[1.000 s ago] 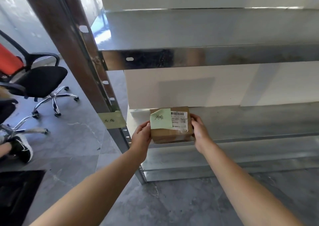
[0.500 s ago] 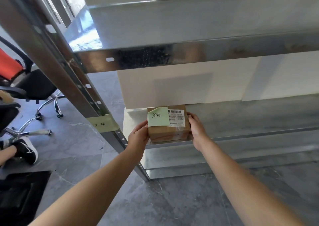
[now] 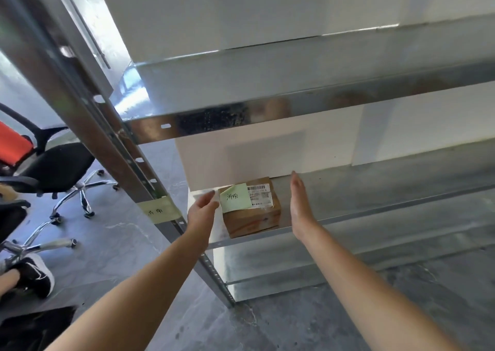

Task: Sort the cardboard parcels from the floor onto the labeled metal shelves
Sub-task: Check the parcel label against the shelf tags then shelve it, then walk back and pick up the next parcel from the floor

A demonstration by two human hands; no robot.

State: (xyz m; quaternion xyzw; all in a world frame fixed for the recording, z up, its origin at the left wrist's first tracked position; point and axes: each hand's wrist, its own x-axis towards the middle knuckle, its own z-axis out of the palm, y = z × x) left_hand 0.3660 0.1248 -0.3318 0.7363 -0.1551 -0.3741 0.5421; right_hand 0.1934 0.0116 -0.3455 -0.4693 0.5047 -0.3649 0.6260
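Now the box (image 3: 250, 207) sits on the lower metal shelf (image 3: 375, 211), between the two hands, with its front face flush with or just over the shelf's front lip. Left hand (image 3: 201, 211): open, fingers loosely curved, just to the left of the box and apparently clear of it, though its fingertips lie close to the green note (image 3: 235, 197) stuck on the box top. Right hand (image 3: 301, 206): open and flat, palm facing the box, a clear gap showing between palm and cardboard. Neither hand holds anything. Upright post (image 3: 112, 147), left of the left hand, carries a taped paper label (image 3: 158, 210) with handwriting resembling that on the note, which suggests the box is on its intended shelf; the match cannot be read with certainty. Risks, as judged from this position: the box rests so near the lip that a brush from either wrist on the way out could tip it forward to the floor (image 3: 267, 329); the left fingertips could catch the note's loose edge and peel it off, leaving the box unmarked. A slight push rearward would likely remove the first risk.
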